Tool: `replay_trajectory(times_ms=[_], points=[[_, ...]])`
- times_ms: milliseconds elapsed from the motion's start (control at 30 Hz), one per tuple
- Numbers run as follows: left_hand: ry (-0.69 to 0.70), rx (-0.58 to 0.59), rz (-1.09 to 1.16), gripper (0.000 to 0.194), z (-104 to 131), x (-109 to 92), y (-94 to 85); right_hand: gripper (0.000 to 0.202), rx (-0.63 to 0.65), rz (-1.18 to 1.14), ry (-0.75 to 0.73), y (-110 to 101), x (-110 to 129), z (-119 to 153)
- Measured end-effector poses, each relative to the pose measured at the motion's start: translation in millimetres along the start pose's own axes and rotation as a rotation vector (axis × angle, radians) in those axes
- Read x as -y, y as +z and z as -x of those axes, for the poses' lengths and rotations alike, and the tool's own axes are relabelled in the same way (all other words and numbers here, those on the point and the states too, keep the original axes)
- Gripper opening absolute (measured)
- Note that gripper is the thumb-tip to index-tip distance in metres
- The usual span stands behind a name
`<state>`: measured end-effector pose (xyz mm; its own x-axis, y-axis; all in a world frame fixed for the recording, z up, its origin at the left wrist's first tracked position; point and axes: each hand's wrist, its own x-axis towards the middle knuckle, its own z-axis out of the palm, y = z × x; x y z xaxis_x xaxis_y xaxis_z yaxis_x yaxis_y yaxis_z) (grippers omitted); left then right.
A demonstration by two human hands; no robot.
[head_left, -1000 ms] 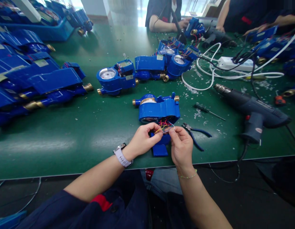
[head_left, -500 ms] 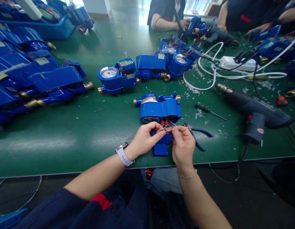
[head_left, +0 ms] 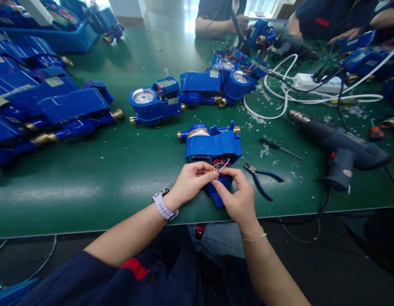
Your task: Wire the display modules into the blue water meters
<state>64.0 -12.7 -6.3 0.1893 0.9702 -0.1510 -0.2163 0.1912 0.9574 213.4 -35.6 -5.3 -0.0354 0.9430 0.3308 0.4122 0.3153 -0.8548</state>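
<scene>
A blue water meter (head_left: pixel 212 145) with brass pipe ends lies on its side before me. Thin red, yellow and white wires (head_left: pixel 221 163) come out of its near side. My left hand (head_left: pixel 193 180) pinches the wires between thumb and fingers. Fingertips meeting the left ones, my right hand (head_left: pixel 238 193) is closed on the wires as well; which strand each hand has is too small to tell. Under the hands sits a blue plastic part (head_left: pixel 219 199), partly covered by them. Wire cutters (head_left: pixel 261 178) with blue handles lie open just right of my right hand.
A screwdriver (head_left: pixel 281 148) and a heat gun (head_left: pixel 339 142) lie to the right. Behind them is a white power strip (head_left: pixel 318 83) with looped cable. More water meters (head_left: pixel 155 100) stand ahead, and several are stacked at left (head_left: pixel 56 102). Co-workers (head_left: pixel 221 23) sit across the green table (head_left: pixel 146 170).
My right hand has moved left and its fingertips now meet those of my left hand at the wires. The blue plastic part has turned slightly. The white wire now points up.
</scene>
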Motion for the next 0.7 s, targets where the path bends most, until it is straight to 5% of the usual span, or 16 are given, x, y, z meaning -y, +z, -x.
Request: replay_trajectory(times_ms=[267,400,700], points=[[-0.070,0.020,0.019,0.044,-1,0,-6.8,0.017,0.035,0.085,-0.003,0,-1,-5],[-0.013,0.056,0.015,0.026,0,-4,-8.4,0.003,0.049,0.056,-0.043,-2,-1,-7],[0.108,0.115,-0.184,0.018,4,0,1.7,0.012,0.044,-0.092,0.095,1,-5,-8]])
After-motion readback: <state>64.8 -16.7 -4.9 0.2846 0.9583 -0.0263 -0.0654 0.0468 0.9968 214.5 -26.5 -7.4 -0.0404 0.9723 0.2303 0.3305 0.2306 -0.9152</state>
